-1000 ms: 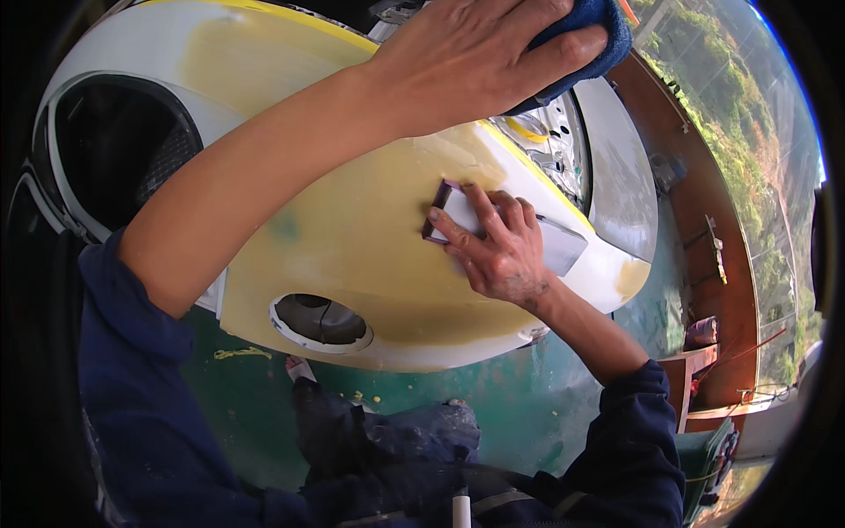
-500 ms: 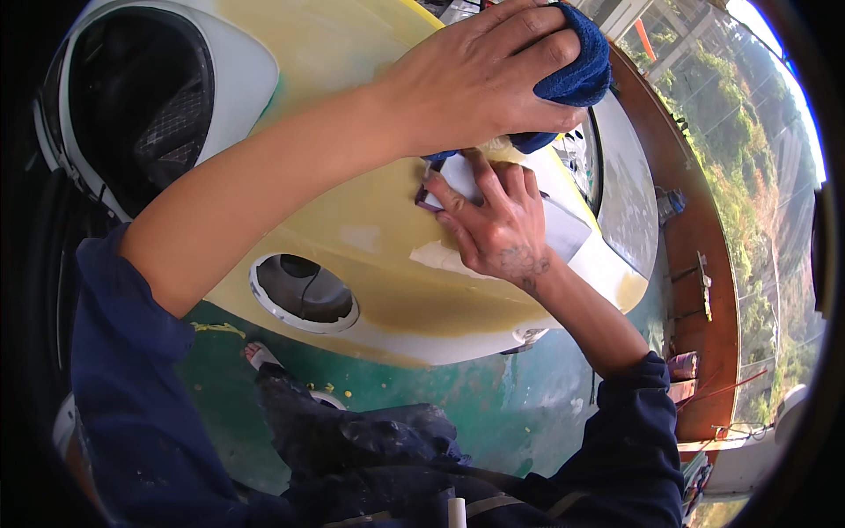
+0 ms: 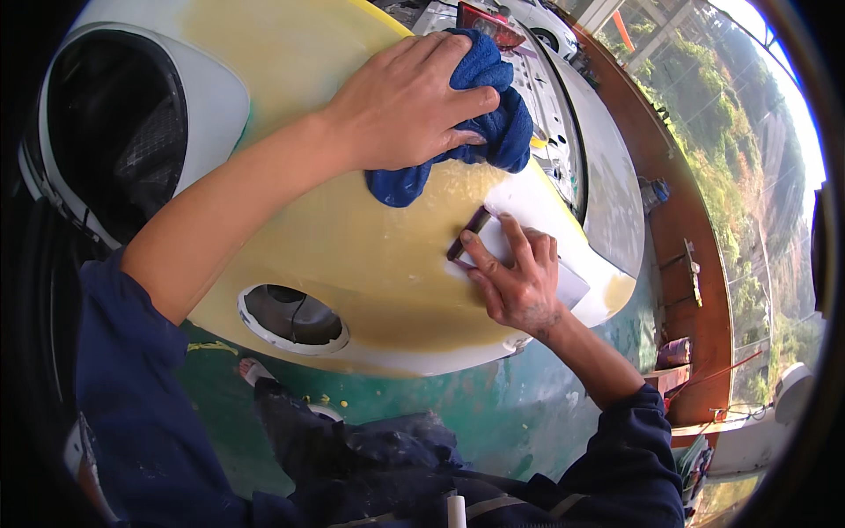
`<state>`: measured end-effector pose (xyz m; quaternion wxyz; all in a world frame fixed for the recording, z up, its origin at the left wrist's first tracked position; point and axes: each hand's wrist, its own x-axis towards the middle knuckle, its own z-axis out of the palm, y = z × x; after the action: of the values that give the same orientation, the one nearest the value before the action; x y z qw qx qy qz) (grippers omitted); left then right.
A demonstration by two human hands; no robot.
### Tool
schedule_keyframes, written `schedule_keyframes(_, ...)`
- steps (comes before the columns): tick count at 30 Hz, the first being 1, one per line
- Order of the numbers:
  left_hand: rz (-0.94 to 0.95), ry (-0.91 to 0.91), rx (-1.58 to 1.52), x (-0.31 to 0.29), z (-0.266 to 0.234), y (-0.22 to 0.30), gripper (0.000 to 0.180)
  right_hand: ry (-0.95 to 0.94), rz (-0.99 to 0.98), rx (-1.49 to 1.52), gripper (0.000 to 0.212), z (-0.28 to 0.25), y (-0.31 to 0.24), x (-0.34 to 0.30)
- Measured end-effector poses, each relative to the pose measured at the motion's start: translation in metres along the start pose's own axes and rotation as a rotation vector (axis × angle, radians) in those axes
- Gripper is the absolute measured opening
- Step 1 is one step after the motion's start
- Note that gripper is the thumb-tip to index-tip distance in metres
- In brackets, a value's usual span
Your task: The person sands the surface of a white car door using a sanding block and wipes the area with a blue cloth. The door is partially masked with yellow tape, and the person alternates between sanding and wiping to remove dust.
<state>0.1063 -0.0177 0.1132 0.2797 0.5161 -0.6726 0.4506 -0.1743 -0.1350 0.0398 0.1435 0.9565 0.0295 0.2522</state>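
In front of me is a curved car body panel [image 3: 378,290], patched yellow and white with a wet-looking sheen. My left hand [image 3: 392,106] grips a bunched dark-blue cloth [image 3: 502,132], which hangs over the panel's upper part with its lower fold against or just above the surface. Nearer to me and to the right, my right hand [image 3: 521,277] presses a dark-edged sanding block [image 3: 468,236] onto a whitish area. Pale paper [image 3: 574,283], apparently sandpaper, sticks out from under that palm. The block's underside is hidden.
An oval opening [image 3: 295,319] cuts the near side of the panel; a large dark opening [image 3: 114,132] lies far left. Beyond the panel are a red tail lamp [image 3: 488,26] and a grey panel [image 3: 590,158]. A brown ledge [image 3: 704,220] runs along the right above the green floor [image 3: 422,396].
My left hand and the blue cloth have moved left and slightly nearer. My right hand has slid the block nearer and to the right, so the two hands are now apart.
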Motion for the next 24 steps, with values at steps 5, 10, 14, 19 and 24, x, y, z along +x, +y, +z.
schedule_keyframes(5,0.027,-0.180,0.072,0.039,0.024,0.000,0.048,0.181,-0.024,0.004,0.054,-0.001,0.023,0.069)
schedule_keyframes(10,0.029,0.048,0.108,0.042,-0.011,-0.046,0.023,0.047,0.001,-0.027,0.055,0.001,0.022,0.000)
schedule_keyframes(14,-0.085,-0.030,0.163,0.043,-0.027,-0.054,0.035,0.192,-0.006,-0.057,0.059,0.001,0.023,0.069)
schedule_keyframes(19,-0.386,-0.090,0.141,0.026,-0.042,-0.084,0.033,0.073,0.015,-0.098,0.059,-0.005,0.026,0.002)
schedule_keyframes(24,-0.400,-0.286,0.031,0.017,-0.079,-0.131,0.048,0.255,0.003,-0.074,0.057,0.000,0.023,0.078)
